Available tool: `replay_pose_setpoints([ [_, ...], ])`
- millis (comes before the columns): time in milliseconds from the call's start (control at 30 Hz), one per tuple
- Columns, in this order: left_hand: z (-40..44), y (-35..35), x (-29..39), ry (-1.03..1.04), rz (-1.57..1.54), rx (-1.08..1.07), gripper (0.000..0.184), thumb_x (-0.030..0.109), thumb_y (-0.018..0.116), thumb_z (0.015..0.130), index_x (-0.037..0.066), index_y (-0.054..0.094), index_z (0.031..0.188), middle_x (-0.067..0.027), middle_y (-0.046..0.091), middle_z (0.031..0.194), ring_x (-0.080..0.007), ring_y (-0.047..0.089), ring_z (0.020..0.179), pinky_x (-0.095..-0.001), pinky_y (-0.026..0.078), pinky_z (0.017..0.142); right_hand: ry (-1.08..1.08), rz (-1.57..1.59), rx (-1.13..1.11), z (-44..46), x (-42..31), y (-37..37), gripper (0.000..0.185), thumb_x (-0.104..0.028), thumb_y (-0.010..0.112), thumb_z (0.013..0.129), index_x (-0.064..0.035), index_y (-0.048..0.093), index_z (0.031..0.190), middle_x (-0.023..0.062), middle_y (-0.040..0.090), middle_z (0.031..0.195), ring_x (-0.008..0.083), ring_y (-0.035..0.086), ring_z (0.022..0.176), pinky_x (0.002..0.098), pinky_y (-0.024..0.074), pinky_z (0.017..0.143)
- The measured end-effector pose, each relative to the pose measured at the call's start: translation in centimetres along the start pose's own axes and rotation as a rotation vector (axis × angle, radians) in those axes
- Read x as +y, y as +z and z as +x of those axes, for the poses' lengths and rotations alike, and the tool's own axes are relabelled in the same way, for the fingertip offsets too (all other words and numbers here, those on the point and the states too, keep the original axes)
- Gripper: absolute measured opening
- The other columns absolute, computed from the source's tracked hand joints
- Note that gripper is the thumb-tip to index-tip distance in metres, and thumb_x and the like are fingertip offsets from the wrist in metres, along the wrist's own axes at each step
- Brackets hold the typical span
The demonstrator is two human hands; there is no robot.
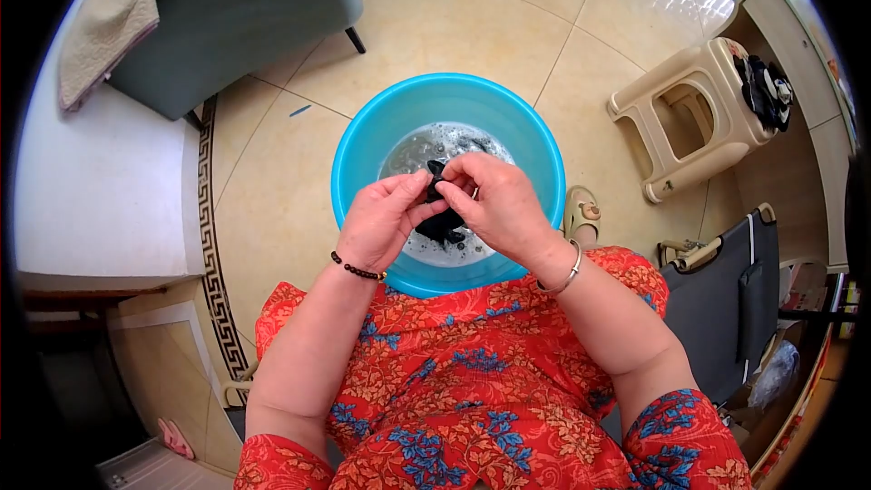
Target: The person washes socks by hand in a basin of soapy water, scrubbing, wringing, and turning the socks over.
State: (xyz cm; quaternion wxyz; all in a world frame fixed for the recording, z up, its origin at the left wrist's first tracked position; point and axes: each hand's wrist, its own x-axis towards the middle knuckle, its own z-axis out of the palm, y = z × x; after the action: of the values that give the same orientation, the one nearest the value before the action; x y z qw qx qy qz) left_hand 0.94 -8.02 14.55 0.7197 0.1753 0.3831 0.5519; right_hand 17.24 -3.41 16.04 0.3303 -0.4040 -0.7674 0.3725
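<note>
A turquoise basin (363,113) stands on the floor in front of my knees, with foamy, greyish water (426,141) in it. Over the water, my left hand (386,213) and my right hand (494,204) meet, both closed on a small black cloth (443,222). My fingertips pinch its upper part, while the rest hangs down toward the suds. Whether it is a sock or another small garment I cannot tell. Something dark lies partly under the foam near the basin's far side.
At the right, a beige plastic stool (649,100) carries dark cloth items (764,91). A dark folding chair (726,308) stands beside my right arm. To the upper left is a grey-green armchair (245,18). A slipper-clad foot (583,213) rests right of the basin.
</note>
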Motion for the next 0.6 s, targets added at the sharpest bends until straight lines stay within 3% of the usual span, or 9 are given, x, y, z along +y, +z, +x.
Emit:
replay_pose_setpoints([
  [167, -0.2, 0.1, 0.0, 0.007, 0.151, 0.002, 0.024, 0.007, 0.059, 0.086, -0.007, 0.057, 0.106, -0.0119, 0.062, 0.101, -0.0182, 0.061, 0.091, -0.0294, 0.053, 0.082, 0.034, -0.006, 0.025, 0.1, 0.7, 0.0, 0.011, -0.013, 0.058, 0.080, -0.0031, 0.061, 0.080, 0.0132, 0.062, 0.073, 0.0272, 0.061, 0.065, 0.0361, 0.0482, 0.060],
  [333, 0.0, -0.1, 0.1, -0.002, 0.061, -0.011, 0.022, 0.005, 0.060, 0.085, -0.005, 0.058, 0.105, -0.0132, 0.063, 0.100, -0.0220, 0.062, 0.090, -0.0312, 0.052, 0.083, 0.270, 0.303, -0.010, 0.8, 1.1, -0.5, 0.014, -0.014, 0.057, 0.082, -0.0006, 0.061, 0.081, 0.0109, 0.064, 0.068, 0.0197, 0.061, 0.059, 0.0302, 0.0484, 0.057],
  [467, 0.0, -0.2, 0.1, 0.007, 0.054, -0.023, 0.022, 0.006, 0.060, 0.086, -0.005, 0.059, 0.105, -0.0122, 0.063, 0.100, -0.0201, 0.062, 0.090, -0.0304, 0.052, 0.082, 0.256, 0.314, -0.023, 0.8, 0.1, -0.9, 0.015, -0.014, 0.058, 0.083, -0.0004, 0.061, 0.080, 0.0089, 0.064, 0.068, 0.0155, 0.061, 0.060, 0.0282, 0.0481, 0.056],
  [533, 0.0, 0.0, -0.1, 0.019, 0.108, -0.015, 0.022, 0.006, 0.059, 0.086, -0.004, 0.059, 0.105, -0.0114, 0.063, 0.100, -0.0190, 0.062, 0.089, -0.0298, 0.052, 0.081, 0.075, 0.192, -0.019, 0.5, -0.6, -0.8, 0.014, -0.014, 0.058, 0.082, -0.0004, 0.061, 0.080, 0.0110, 0.063, 0.068, 0.0186, 0.062, 0.061, 0.0297, 0.0484, 0.056],
  [600, 0.0, 0.1, -0.2, 0.030, 0.162, -0.008, 0.022, 0.007, 0.059, 0.086, -0.004, 0.059, 0.105, -0.0106, 0.063, 0.100, -0.0179, 0.062, 0.088, -0.0292, 0.052, 0.081, 0.039, 0.090, -0.018, 0.4, -0.3, -0.6, 0.014, -0.013, 0.058, 0.082, -0.0002, 0.061, 0.080, 0.0124, 0.063, 0.068, 0.0211, 0.062, 0.061, 0.0310, 0.0484, 0.057],
])
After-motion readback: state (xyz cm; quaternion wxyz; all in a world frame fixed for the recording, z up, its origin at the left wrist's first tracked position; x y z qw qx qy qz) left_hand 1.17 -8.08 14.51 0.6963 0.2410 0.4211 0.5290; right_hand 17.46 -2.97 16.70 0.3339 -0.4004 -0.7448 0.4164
